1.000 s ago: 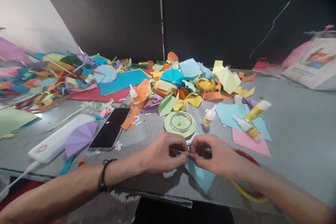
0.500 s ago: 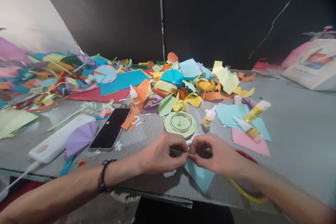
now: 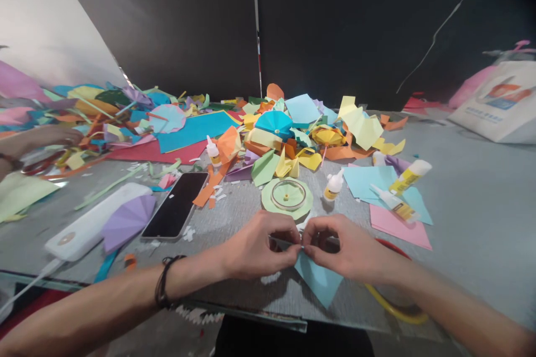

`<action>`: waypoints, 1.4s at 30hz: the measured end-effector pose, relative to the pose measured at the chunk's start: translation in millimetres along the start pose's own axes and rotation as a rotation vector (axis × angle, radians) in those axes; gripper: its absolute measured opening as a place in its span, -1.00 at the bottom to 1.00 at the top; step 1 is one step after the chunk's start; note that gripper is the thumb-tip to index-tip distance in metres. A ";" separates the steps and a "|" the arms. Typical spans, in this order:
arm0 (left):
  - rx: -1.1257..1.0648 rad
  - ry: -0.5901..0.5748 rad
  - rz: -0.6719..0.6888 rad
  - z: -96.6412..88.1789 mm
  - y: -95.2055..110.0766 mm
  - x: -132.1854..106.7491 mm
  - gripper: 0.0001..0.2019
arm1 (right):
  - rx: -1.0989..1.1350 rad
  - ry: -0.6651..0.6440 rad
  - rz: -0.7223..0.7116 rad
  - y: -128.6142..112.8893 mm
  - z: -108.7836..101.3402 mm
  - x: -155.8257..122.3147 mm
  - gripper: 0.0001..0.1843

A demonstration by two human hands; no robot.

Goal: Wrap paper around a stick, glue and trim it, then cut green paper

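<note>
My left hand and my right hand meet at the fingertips just above the table's front edge. Both pinch a narrow pale strip along the top of a light-blue paper piece, which hangs below them to a point. Much of the strip is hidden by my fingers. Beyond my hands lies a pale green paper disc with a clear ring on it. A small white glue bottle stands just beyond my right hand.
A co-worker's hand reaches in at the far left over a heap of coloured paper. A phone, white power bank and lilac pleated paper fan lie left. Right are glue bottles, pink paper and a red-yellow hoop.
A co-worker's hand has come into view at the far left. My own hands and the light-blue paper have barely moved.
</note>
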State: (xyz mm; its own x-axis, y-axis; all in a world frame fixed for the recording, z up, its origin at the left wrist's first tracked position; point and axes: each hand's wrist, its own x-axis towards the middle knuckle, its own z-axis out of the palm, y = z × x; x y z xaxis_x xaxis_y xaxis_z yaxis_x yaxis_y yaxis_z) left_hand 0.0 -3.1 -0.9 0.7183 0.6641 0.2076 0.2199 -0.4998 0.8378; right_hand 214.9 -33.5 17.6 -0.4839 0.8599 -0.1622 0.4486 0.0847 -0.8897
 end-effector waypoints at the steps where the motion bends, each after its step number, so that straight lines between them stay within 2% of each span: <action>1: -0.001 0.001 -0.001 0.1 -0.2 -0.2 -0.92 | -0.002 -0.002 -0.002 0.1 0.1 0.2 -0.90; 12: -0.018 -0.015 -0.027 1.5 -5.0 0.8 -0.92 | -0.049 0.056 -0.003 3.6 3.4 -0.7 -0.97; 21: 0.040 -0.056 0.005 -0.5 -1.6 1.2 -0.87 | -0.053 0.063 -0.011 4.1 4.8 1.7 -0.97; 32: 0.047 0.015 0.024 -0.5 0.9 0.5 -0.90 | -0.027 0.075 -0.045 7.3 3.6 0.7 -0.93; 42: 0.046 0.023 0.010 -0.1 0.2 0.4 -0.90 | -0.020 0.057 -0.052 6.3 0.8 1.0 -0.97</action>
State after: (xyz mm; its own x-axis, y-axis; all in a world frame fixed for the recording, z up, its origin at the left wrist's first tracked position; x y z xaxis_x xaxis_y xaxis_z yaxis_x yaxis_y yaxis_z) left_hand 0.2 -2.9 -0.5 0.7056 0.6710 0.2278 0.2435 -0.5315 0.8113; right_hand 216.7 -32.5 11.5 -0.4638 0.8812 -0.0912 0.4391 0.1393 -0.8876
